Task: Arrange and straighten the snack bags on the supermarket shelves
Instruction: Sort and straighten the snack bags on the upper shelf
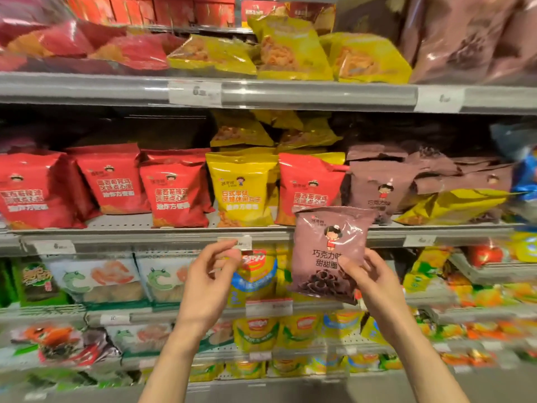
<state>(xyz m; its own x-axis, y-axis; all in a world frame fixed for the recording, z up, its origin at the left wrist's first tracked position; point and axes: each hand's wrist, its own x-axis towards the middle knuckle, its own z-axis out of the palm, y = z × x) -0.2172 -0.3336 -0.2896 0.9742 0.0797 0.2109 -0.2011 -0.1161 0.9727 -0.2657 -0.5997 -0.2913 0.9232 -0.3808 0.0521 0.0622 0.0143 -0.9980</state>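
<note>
My right hand (370,279) grips a mauve snack bag (322,245) by its lower right corner and holds it upright in front of the middle shelf's edge (174,232). To its left my left hand (210,274) hovers with loosely curled fingers and holds nothing. Upright on the middle shelf are red bags (171,193), one yellow bag (242,190) and another red bag (308,187). More mauve bags (380,181) lie untidily to the right, with a yellow bag (453,205) on its side in front of them.
The upper shelf (319,96) carries tipped red, yellow (290,50) and mauve bags. Lower shelves hold white prawn-cracker bags (101,280), yellow chip bags (255,274) and other colourful snacks. Blue bags (526,175) sit at the far right edge.
</note>
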